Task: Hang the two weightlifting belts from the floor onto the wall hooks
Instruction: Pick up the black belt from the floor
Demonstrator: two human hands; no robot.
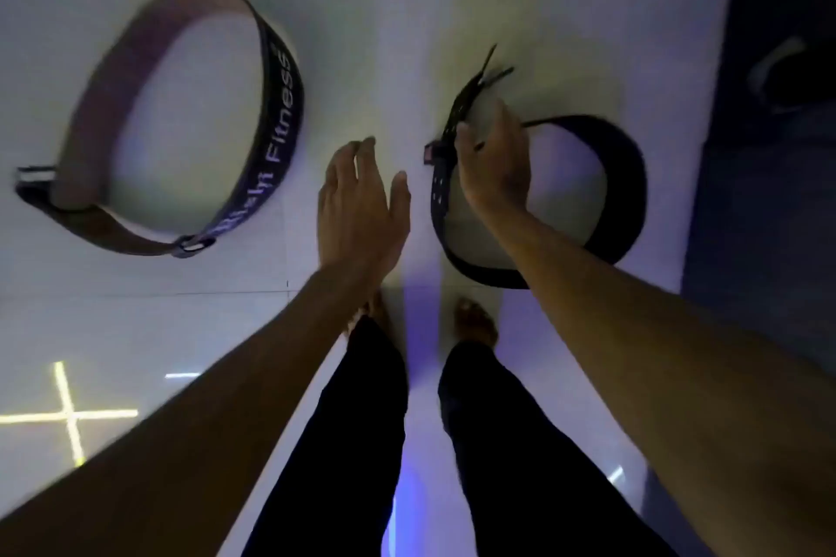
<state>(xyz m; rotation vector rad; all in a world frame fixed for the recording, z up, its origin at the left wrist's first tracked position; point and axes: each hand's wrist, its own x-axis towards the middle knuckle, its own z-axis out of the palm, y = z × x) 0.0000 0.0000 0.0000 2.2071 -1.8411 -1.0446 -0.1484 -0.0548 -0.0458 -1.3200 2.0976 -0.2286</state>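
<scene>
A person's bare forearms reach down over dark trouser legs (362, 443), both arms cut off by the frame's lower corners; two bare feet (475, 321) show only in part beyond the knees, the left one mostly hidden behind the left wrist. The white tiled floor (135, 321) carries bright light reflections at lower left. The left hand (362, 204) hovers empty, fingers spread and relaxed, in the gap between the two belts and touching neither. The right hand (493, 163) is closed over the near-left edge of the black belt (629, 176), gripping where the perforated strap overlaps; the loose strap end sticks up past the fingers, blurred, and a small tag or buckle part beside the thumb is too smeared to identify. That belt stands coiled on edge on the floor, its near arc passing under the right forearm. Well to the left, the second belt (280, 113) also stands coiled on edge, brown lining inward, dark outer face lettered "Fitness", the earlier letters unreadable; metal rings sit at its near end. At far right a dark mat (769, 194) holds an indistinct dark object.
</scene>
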